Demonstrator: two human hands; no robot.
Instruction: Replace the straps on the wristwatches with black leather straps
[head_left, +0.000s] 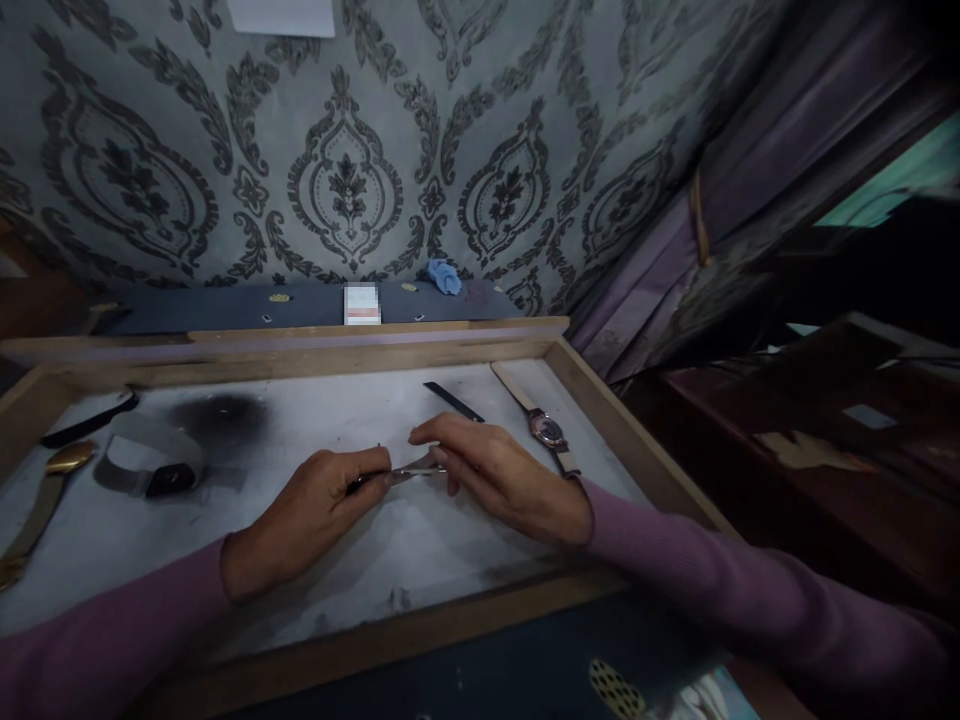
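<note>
Currently clamping a slim metallic item (412, 471) in the pinched left hand (316, 505), over a shallow wooden tray (645, 455). Holding the right hand (510, 482) at the item's other end with curved fingers; cannot tell that grip's state, clamped or apart. Just beyond, can see a black strip (454, 401) and, to its right, a pale-strapped wristwatch (547, 428) lying flat.
</note>
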